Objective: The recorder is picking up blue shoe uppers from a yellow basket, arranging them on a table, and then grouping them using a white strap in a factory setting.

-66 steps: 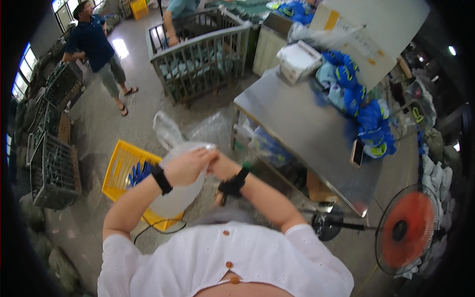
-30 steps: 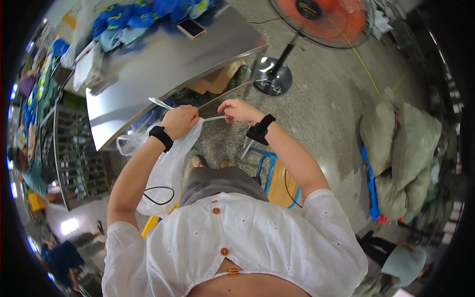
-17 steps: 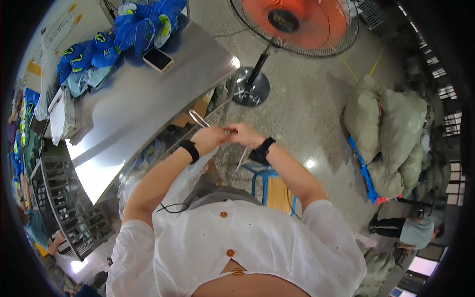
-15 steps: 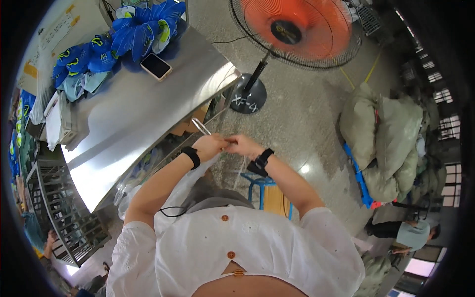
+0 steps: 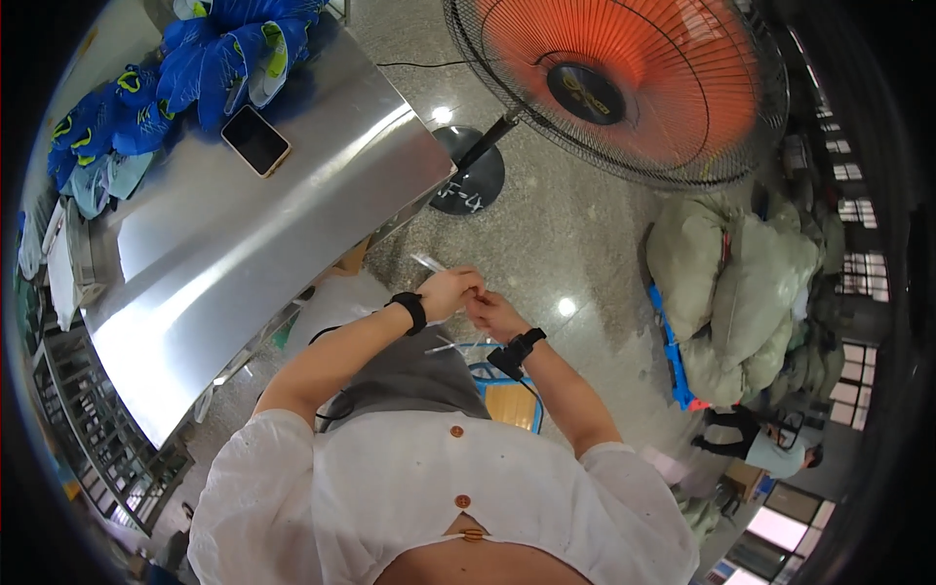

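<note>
My two hands meet above my lap, fingertips together. The fingers of my left hand (image 5: 449,293) are closed on a slim, pale, shiny strip (image 5: 426,262) that sticks out past the far side of the fist; its kind is not clear. My right hand (image 5: 498,318) pinches close against the left fingers, and whatever lies between its fingertips is hidden. Below the hands shows a thin white piece (image 5: 442,349), too small to name. Both wrists wear black bands, the right one with a small black box.
To the left stands a shiny metal table (image 5: 244,234) bearing blue shoe pieces (image 5: 210,73) and a phone (image 5: 256,141). A large orange fan (image 5: 595,93) rises ahead. Stuffed sacks (image 5: 741,292) sit on the right, with a person (image 5: 770,451) beyond. A blue-framed wooden stool (image 5: 510,405) is near my legs.
The view has shifted, with the table and phone now farther left and the fan farther right. My hands remain together; the pale strip still sticks out of the left one.
</note>
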Demonstrator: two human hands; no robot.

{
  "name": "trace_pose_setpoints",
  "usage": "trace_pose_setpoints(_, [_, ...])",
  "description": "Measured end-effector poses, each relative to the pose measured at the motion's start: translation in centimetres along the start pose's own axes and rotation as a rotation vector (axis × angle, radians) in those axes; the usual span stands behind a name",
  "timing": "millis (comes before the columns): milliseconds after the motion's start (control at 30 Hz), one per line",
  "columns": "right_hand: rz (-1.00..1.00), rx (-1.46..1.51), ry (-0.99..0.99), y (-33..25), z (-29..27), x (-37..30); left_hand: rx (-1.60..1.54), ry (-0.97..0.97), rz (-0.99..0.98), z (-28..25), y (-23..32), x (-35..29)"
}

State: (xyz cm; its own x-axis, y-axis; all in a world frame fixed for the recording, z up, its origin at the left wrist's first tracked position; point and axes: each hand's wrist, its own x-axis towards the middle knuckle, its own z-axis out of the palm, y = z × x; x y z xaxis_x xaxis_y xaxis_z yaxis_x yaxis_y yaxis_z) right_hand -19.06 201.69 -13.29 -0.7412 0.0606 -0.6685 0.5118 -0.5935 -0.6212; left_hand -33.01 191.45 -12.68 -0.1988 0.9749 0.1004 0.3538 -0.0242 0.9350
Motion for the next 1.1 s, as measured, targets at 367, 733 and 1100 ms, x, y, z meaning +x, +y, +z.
trace_pose_setpoints(367, [0.076, -0.215, 0.073, -7.8, -9.4, 6.6, 0.241, 0.109, -0.186, 2.8, -6.2, 5.1])
trace_pose_setpoints(733, [-0.370, -1.415, 0.364, -14.8, -11.8, 18.7, 0.168, 0.372, -0.556, 1.0, -12.3, 1.0])
trace_pose_setpoints(1100, [-0.858, -1.393, -0.075, -9.4, 3.6, 29.3, 1.795, 0.600, -0.450, -0.7, -31.7, -12.9])
